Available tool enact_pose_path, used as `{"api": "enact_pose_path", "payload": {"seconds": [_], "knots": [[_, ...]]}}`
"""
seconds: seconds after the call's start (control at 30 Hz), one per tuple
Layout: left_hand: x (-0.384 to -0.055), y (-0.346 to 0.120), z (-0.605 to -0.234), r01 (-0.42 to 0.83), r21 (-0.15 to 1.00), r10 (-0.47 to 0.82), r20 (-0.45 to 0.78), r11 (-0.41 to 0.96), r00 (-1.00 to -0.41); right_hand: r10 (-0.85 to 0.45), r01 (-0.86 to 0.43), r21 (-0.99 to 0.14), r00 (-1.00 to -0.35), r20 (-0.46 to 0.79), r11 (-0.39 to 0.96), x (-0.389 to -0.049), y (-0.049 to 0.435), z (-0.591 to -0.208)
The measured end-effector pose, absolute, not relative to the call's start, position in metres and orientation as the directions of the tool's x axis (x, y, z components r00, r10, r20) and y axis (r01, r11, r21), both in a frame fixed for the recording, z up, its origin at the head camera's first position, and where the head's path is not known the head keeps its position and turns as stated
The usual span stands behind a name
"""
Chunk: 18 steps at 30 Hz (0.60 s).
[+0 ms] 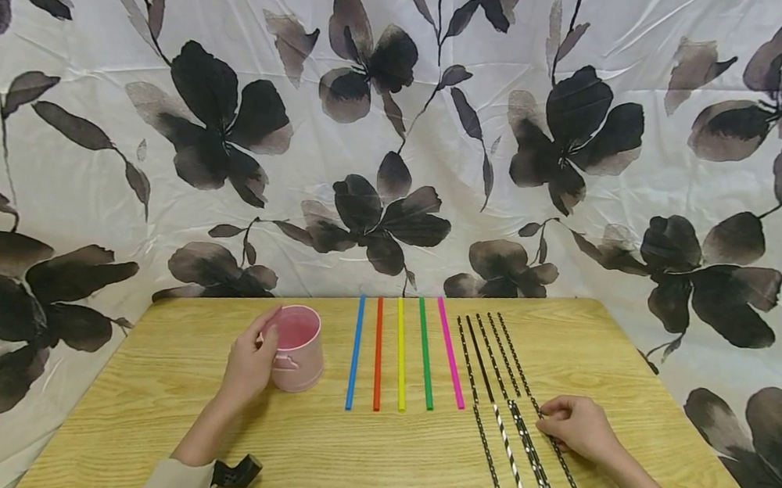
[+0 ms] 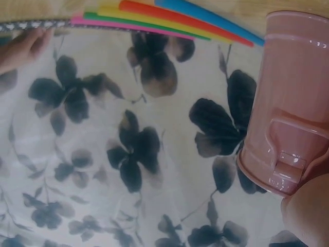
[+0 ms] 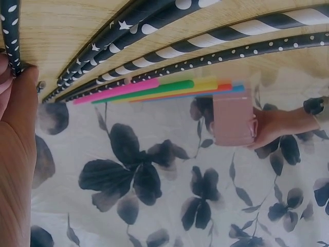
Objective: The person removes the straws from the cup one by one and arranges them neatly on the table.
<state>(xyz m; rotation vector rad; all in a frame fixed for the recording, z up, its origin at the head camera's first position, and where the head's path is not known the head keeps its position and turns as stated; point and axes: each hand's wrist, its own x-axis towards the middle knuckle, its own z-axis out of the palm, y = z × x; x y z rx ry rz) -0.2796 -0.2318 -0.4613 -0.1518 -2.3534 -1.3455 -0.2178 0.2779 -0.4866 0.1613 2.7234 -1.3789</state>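
A small pink bucket [image 1: 301, 365] stands on the left half of the table, with a little loop handle on its side. My left hand [image 1: 250, 364] holds it by the wall and rim, the thumb toward me. At the right, my right hand [image 1: 581, 429] pinches the outermost black straw [image 1: 573, 479] near its middle. This straw carries small white dots, as the right wrist view shows. Beside it lie several more black-and-white straws, including a striped straw [image 1: 508, 453] and a star-patterned straw [image 3: 103, 43].
Between the hands lie coloured straws in a spaced row: blue [image 1: 355, 354], red [image 1: 378, 357], yellow [image 1: 400, 359], green [image 1: 426, 357] and pink [image 1: 451, 356]. The wooden table [image 1: 258, 451] ends at a flower-printed cloth [image 1: 441, 162] behind.
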Motion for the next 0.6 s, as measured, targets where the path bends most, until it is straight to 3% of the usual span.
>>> {"api": "enact_pose_path", "payload": {"seconds": [0.43, 0.6], "knots": [[-0.27, -0.247, -0.453, 0.279, 0.8, -0.081, 0.375, 0.531, -0.923, 0.0, 0.079, -0.82, -0.995, -0.097, 0.566, -0.221, 0.28, -0.483], [-0.269, -0.263, -0.455, 0.273, 0.759, -0.053, 0.374, 0.591, -0.926, -0.024, 0.03, -0.797, -0.998, -0.056, 0.603, -0.227, 0.286, -0.47]]}}
